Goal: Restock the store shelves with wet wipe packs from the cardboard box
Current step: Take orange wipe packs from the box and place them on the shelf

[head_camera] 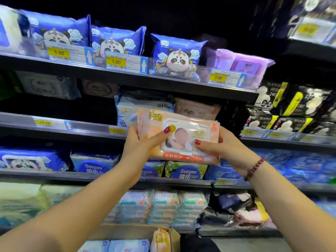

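A peach-orange wet wipe pack (189,124) with a white flip lid is held up in front of the second shelf (76,127). My left hand (140,142) grips its left edge, thumb on the front. My right hand (227,148) grips its right edge, thumb on the lid. Behind it on that shelf lie a similar pink pack (198,108) and a light blue pack (131,108). The cardboard box (138,231) sits low at the bottom centre, with another orange pack (161,240) and pale blue packs (116,246) standing in it.
The top shelf (163,77) carries blue panda packs (177,57) and a purple pack (241,64) behind price tags. Lower shelves hold blue Deeyeo packs (185,170) and stacked white packs (163,208). Black packs (291,108) fill the bay on the right.
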The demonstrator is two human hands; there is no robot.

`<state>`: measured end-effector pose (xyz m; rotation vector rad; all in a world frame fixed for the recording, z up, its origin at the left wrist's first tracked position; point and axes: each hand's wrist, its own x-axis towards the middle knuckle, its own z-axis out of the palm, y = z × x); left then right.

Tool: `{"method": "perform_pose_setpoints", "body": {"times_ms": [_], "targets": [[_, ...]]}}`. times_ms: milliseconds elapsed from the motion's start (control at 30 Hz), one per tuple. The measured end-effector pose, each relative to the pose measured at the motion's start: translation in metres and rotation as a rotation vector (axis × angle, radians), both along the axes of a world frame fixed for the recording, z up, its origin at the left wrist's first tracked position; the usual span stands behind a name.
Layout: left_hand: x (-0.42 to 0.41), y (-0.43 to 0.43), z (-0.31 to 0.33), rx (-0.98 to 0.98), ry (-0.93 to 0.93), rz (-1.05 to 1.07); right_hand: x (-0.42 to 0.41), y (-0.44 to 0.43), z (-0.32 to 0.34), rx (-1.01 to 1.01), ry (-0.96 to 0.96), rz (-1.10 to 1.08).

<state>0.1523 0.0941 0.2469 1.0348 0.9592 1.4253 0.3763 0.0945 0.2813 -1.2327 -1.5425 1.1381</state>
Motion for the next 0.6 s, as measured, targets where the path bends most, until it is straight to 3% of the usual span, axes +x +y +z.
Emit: {"method": "perform_pose_setpoints", "body": {"times_ms": [167, 267, 367, 600], "targets": [[0.018, 0.026, 0.018, 0.239, 0.434, 0.060, 0.024, 0.013, 0.005, 0.214, 0.018, -0.188], [0.028, 0.048, 0.015, 0.312, 0.578, 0.092, 0.029, 0.022, 0.003, 0.447, -0.112, -0.275], [0.037, 0.063, 0.009, 0.358, 0.627, 0.161, 0.035, 0.036, 0.000, 0.605, -0.241, -0.299], [0.068, 0.068, -0.010, 0.408, 0.540, 0.194, 0.055, 0.051, -0.012, 0.646, -0.342, -0.373]]}}
